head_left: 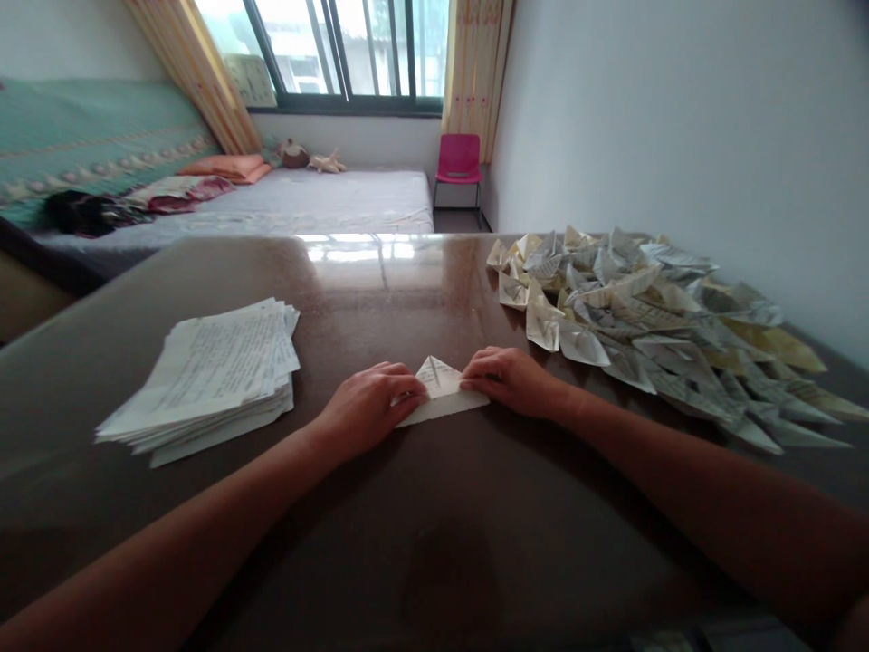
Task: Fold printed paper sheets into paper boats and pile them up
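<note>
A small sheet of printed paper (443,388), folded to a peak at the top with a flat strip along its lower edge, lies on the brown table. At its left corner my left hand (370,403) pinches the paper, thumb below and fingers curled above. On the opposite corner my right hand (508,378) is closed in the same way. The fingertips of both hands partly cover the paper's side corners. To the left sits a stack of printed sheets (210,367), loosely squared. A large heap of folded paper boats (625,303) covers the table's right side.
The glossy table (380,299) reflects the window. A white wall (665,118) rises along the right side. Beyond the table are a bed (339,199) with pillows and clothes, and a pink chair (458,161).
</note>
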`<act>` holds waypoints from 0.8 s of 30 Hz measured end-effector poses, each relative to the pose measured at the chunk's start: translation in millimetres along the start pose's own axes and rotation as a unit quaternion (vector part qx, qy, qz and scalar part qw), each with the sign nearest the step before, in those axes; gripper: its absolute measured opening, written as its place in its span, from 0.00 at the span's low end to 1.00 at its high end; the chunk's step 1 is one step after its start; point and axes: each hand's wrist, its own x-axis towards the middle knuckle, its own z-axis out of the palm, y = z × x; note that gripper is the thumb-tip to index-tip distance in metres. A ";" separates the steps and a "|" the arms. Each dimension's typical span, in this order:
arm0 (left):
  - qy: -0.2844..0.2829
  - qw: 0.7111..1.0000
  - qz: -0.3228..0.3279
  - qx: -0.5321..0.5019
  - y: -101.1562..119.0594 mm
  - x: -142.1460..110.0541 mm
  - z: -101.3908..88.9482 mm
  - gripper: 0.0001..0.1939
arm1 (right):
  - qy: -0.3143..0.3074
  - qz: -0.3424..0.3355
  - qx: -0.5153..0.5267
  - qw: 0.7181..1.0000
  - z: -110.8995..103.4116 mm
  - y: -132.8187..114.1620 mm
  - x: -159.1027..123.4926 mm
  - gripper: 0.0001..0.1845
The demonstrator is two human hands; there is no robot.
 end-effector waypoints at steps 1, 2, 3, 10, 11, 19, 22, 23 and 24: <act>0.000 1.000 -0.016 -0.022 -2.1 1.3 0.2 0.14 | 0.001 0.022 -0.002 1.000 0.4 0.4 0.6 0.12; 0.000 0.999 -0.031 -0.039 -3.9 2.4 0.7 0.14 | 0.002 0.042 -0.010 0.999 1.0 0.3 1.0 0.12; 0.000 0.998 -0.044 -0.050 -5.2 3.3 1.2 0.14 | 0.003 0.059 -0.022 0.998 1.7 -0.2 1.3 0.12; -0.012 0.995 -0.096 0.008 -2.3 4.2 1.1 0.14 | -0.001 0.107 -0.112 0.988 3.6 -7.7 3.1 0.12; -0.014 0.995 -0.100 0.024 -1.1 4.0 0.8 0.14 | -0.003 0.109 -0.119 0.987 3.6 -8.6 3.4 0.11; -0.007 0.983 -0.118 0.140 3.7 5.1 2.7 0.12 | -0.003 0.133 -0.156 0.979 5.5 -14.1 4.6 0.10; 0.019 0.975 -0.086 0.202 5.3 3.1 2.8 0.12 | -0.003 0.132 -0.158 0.979 4.7 -15.9 4.8 0.09; 0.033 0.972 -0.065 0.226 7.0 1.7 2.3 0.12 | -0.002 0.132 -0.157 0.979 4.3 -16.2 4.9 0.08; 0.048 0.968 -0.037 0.245 9.5 0.1 1.7 0.11 | -0.002 0.131 -0.156 0.979 3.8 -16.4 4.9 0.08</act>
